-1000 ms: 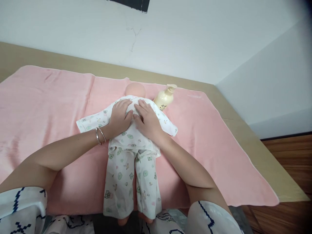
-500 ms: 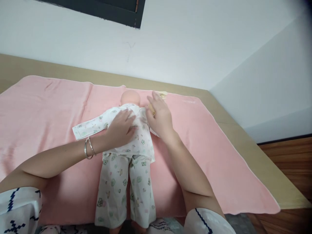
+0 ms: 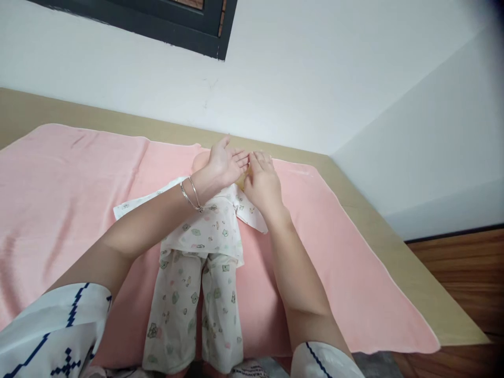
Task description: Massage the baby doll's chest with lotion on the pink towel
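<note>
The doll [image 3: 202,233] lies stretched out on the pink blanket [image 3: 318,262] that covers most of the bench [image 3: 366,223], its legs toward the person and running down to the near edge. It is already dressed: the patterned shirt [image 3: 220,236] is on, and so are the matching trousers [image 3: 177,310]. The doll's head [image 3: 199,160] is partly hidden behind the person's left wrist.

Both hands are up by the doll's far shoulder, at the yellow bottle [image 3: 241,181], of which only a small part shows. The left hand [image 3: 225,164] is turned palm up, thumb standing away, its fingers loosely extended with narrow gaps between them; it grips nothing. The right hand [image 3: 264,184] has its back to me, fingers held close together and pointing away. Whether they touch or press the bottle I cannot tell, nor whether the two hands meet at the fingertips.

As for progress, I would judge the bottle to be the business of the moment, and that step looks unfinished: I can make out nothing lying in the open palm. The clothes look settled, with no fastening visible to me. How much is left beyond the bottle, this view does not show.
</note>
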Available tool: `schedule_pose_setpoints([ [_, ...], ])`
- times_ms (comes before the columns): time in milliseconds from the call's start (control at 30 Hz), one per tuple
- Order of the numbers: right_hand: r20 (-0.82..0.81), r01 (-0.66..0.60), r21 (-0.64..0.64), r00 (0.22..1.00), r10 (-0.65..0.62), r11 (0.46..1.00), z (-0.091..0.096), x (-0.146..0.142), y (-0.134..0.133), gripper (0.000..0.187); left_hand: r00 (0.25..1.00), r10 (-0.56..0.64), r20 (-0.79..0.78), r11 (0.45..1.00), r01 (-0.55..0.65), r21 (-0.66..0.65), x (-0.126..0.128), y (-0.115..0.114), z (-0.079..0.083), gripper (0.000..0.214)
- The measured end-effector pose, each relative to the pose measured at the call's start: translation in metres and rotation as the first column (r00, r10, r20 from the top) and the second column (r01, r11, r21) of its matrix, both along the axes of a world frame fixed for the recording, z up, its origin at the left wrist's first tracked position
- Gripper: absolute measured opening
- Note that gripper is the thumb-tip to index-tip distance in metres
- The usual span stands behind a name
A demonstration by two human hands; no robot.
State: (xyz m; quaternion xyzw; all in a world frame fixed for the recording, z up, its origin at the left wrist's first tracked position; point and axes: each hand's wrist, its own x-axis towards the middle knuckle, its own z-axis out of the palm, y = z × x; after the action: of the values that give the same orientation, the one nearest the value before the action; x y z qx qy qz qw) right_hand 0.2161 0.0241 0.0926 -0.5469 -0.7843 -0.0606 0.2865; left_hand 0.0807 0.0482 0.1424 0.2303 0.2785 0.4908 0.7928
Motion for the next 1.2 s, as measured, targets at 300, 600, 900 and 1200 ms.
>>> schedule_pose_setpoints([
  [300, 0.067, 0.165, -0.051, 0.985, -0.161, 0.985, 0.029, -0.022, -0.006, 0.044, 0.997, 0.052, 0.06, 0.996, -0.047, -0.072, -0.023, -0.021, -0.001, 0.065],
  [600, 0.089, 0.159, -0.069, 0.984, -0.152, 0.985, 0.013, -0.025, -0.006, 0.06, 0.998, 0.057, -0.031, 0.991, -0.06, -0.116, -0.091, -0.087, 0.0, 0.06],
  [900, -0.134, -0.183, -0.097, 0.977, 0.169, 0.978, 0.019, -0.067, -0.067, 0.055, 0.998, -0.025, -0.056, 0.993, 0.018, -0.118, -0.096, -0.12, 0.008, 0.046],
  [1200, 0.087, -0.597, 0.234, 0.799, 0.595, 0.767, 0.007, -0.125, -0.16, 0.099, 0.99, -0.138, 0.039, 0.978, 0.13, 0.165, -0.12, -0.156, 0.036, 0.064],
])
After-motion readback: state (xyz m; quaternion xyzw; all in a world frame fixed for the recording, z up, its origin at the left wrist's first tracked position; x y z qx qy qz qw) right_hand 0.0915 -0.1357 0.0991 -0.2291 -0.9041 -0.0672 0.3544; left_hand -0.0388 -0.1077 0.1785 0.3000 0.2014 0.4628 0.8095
